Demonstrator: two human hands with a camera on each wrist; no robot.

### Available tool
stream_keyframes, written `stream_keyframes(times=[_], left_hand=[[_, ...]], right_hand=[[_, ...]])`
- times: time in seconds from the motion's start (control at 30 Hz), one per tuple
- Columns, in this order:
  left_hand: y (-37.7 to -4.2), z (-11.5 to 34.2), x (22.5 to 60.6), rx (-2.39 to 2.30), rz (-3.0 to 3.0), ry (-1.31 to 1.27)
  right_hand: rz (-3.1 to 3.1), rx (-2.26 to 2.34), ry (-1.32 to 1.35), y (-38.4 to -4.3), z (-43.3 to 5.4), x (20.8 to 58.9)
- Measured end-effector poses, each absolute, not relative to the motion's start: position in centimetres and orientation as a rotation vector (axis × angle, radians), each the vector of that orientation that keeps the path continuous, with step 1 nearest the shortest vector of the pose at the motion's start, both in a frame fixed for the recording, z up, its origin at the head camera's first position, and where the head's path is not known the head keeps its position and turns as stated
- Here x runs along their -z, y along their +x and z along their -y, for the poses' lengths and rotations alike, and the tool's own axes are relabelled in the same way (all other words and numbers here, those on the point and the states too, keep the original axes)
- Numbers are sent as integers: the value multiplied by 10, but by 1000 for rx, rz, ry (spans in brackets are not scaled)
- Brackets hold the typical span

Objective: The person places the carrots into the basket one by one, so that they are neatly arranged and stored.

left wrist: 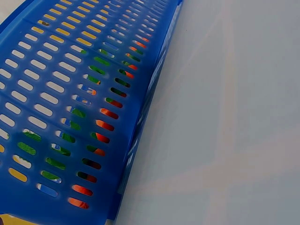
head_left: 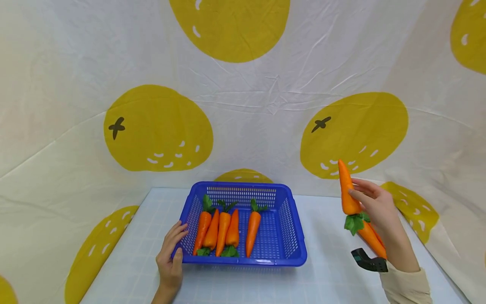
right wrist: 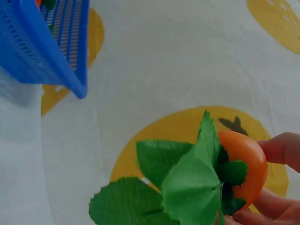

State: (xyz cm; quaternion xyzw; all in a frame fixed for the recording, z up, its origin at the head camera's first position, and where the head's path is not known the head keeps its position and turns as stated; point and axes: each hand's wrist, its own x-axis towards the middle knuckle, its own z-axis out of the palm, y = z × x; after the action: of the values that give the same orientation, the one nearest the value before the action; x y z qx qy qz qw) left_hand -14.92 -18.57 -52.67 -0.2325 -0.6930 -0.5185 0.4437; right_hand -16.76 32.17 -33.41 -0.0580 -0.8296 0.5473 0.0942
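Observation:
In the head view, my right hand point(head_left: 376, 207) holds an orange carrot point(head_left: 345, 190) up over the right side of the table. Its tip points upward and its green leaves point(right wrist: 192, 187) hang below. My left hand point(head_left: 171, 253) grips the near left corner of a blue plastic basket point(head_left: 243, 260), with the fingertips over the rim. Inside the basket several carrots point(head_left: 222, 232) lie side by side, some with leaves to the back and some to the front. The left wrist view shows the basket's slotted wall point(left wrist: 56, 103), but not my left hand.
Under my right forearm more carrot point(head_left: 370, 240) lies on the table, partly hidden by the wrist. The basket stands on a pale checked tabletop point(head_left: 212, 285). Behind it hangs a white cloth point(head_left: 250, 126) with large yellow fruit prints. A black strap point(head_left: 368, 261) shows by my right wrist.

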Motion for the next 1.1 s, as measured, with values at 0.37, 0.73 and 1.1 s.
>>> stream_keyframes(times=[0.37, 0.73, 1.1], left_hand=[[-148, 185, 528, 1290, 1738, -562], [-147, 185, 527, 1281, 1754, -543], [-149, 186, 530, 1283, 1751, -551]], right_hand=[[2385, -1850, 47, -185, -265, 322], [2434, -2048, 224, -210, -211, 329], [2605, -2166, 261, -229, -174, 364]])
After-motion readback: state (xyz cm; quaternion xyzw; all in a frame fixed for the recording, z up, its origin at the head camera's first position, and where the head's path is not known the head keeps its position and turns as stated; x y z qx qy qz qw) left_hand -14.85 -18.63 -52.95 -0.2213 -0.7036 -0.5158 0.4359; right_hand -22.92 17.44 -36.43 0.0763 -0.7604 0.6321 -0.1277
